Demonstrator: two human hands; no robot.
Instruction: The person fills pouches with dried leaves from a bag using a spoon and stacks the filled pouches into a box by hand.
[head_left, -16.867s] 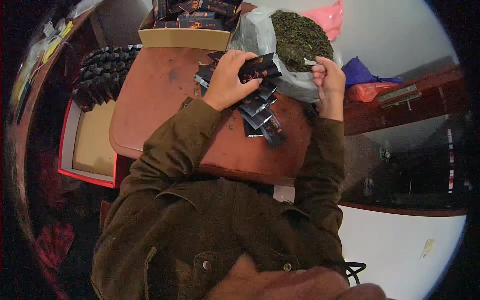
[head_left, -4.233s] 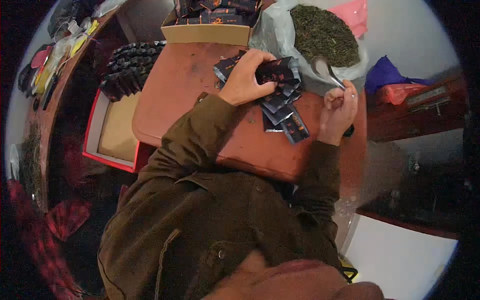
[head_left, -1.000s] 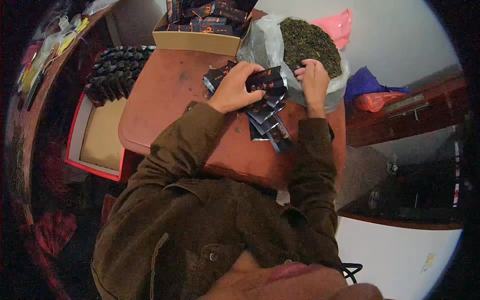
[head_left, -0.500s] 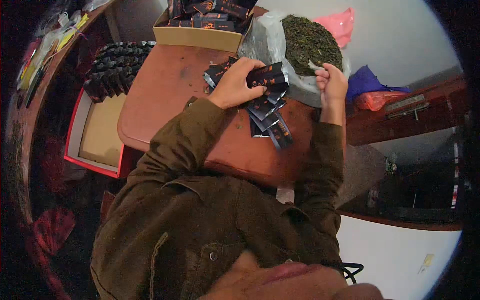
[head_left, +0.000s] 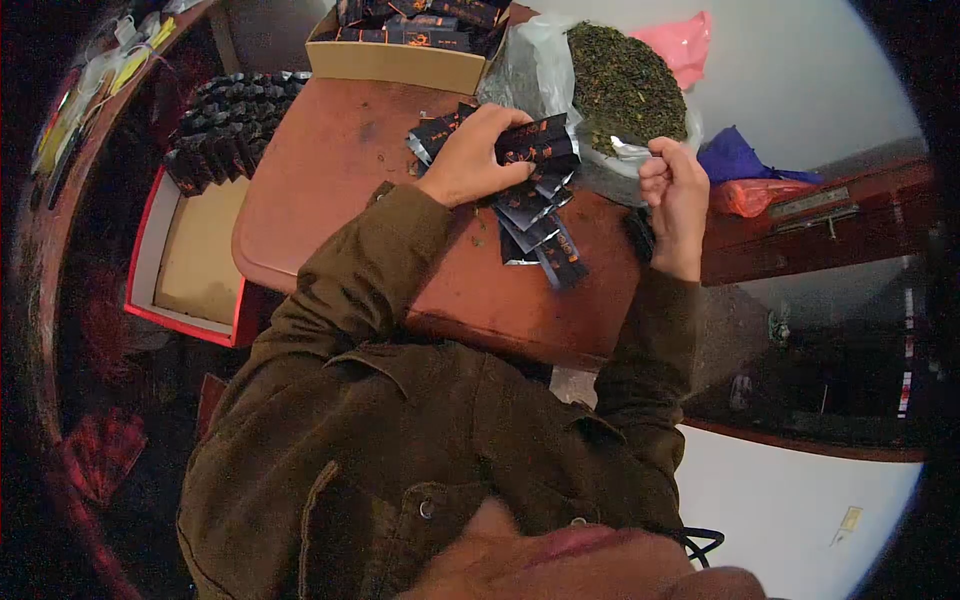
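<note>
My left hand [head_left: 475, 160] is closed on a black foil packet [head_left: 548, 142] with orange print, over the wooden table. Below that packet, several flat black packets [head_left: 540, 240] lie fanned out, and more show on the far side of my left wrist. My right hand [head_left: 675, 195] is closed around a small silvery spoon [head_left: 628, 149], its shiny end pointing left, at the near edge of the leaf pile. Dark green dried leaves [head_left: 625, 85], like loose tea, are heaped in a clear plastic bag [head_left: 540, 60].
A cardboard box [head_left: 395, 68] full of black packets stands at the back of the table [head_left: 330, 190]. To the left, a red-edged box [head_left: 200, 265] holds rows of filled black packets [head_left: 230, 125]. Pink plastic [head_left: 680, 50] and a purple bag [head_left: 745, 165] lie at the right.
My right hand has moved slightly right and towards me, away from the leaves, with the spoon in it. The left hand keeps its hold on the packet, almost unmoved.
</note>
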